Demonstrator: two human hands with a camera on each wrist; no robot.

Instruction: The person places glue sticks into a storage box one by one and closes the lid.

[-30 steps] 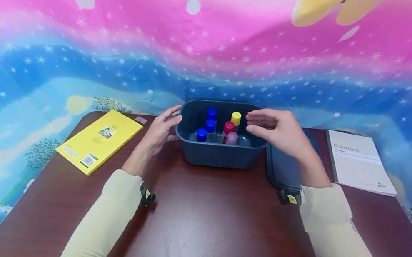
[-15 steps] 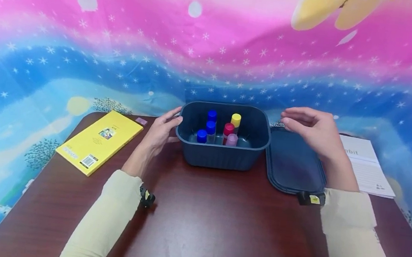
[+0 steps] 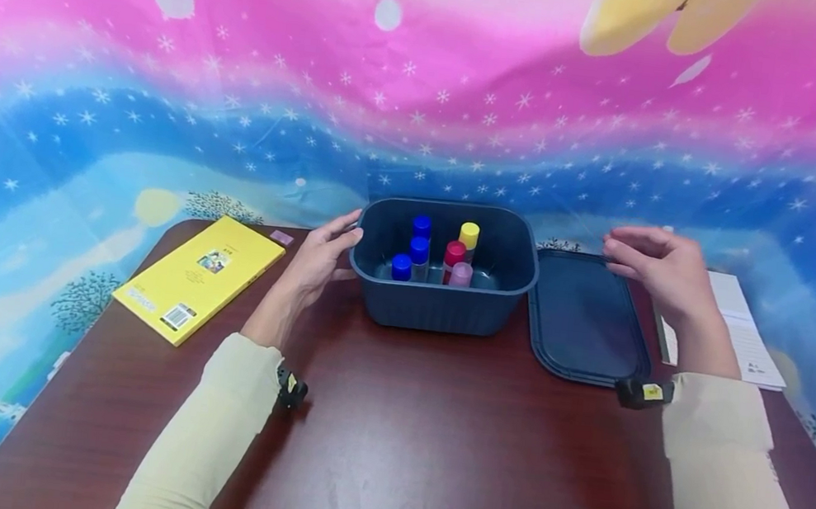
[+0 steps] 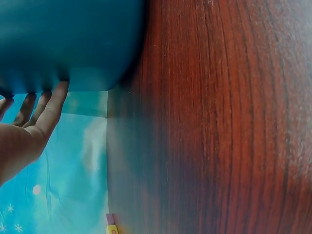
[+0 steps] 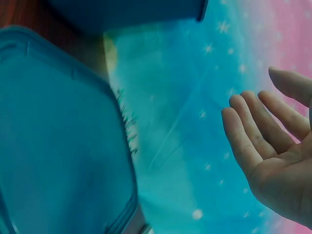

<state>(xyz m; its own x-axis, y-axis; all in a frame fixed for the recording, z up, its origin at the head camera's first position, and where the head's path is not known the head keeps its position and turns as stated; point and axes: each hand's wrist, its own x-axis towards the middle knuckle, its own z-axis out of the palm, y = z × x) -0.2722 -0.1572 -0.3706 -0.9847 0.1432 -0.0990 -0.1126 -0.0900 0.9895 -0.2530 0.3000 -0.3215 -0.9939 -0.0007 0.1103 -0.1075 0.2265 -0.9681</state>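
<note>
A dark blue-grey plastic bin (image 3: 439,309) stands at the back middle of the table. Inside it are several small bottles, among them ones with blue caps (image 3: 419,249), a yellow cap (image 3: 469,234), a red cap (image 3: 455,252) and a pink cap (image 3: 461,274). My left hand (image 3: 318,257) touches the bin's left side with its fingertips, seen straight against the wall in the left wrist view. My right hand (image 3: 667,273) hovers above the right edge of the bin's flat lid (image 3: 588,319). Its palm holds nothing in the right wrist view, the fingers loosely bent.
At the left lies a yellow book (image 3: 200,278), with a small purple eraser-like block (image 3: 281,238) beyond it. A white notebook (image 3: 750,340) lies at the right, partly behind my right arm. A patterned cloth backdrop (image 3: 422,123) rises behind the table (image 3: 418,438).
My right hand has moved from over the bin's right rim rightward past the lid, uncovering the lid and overlapping the notebook. The left hand has stayed on the bin.
</note>
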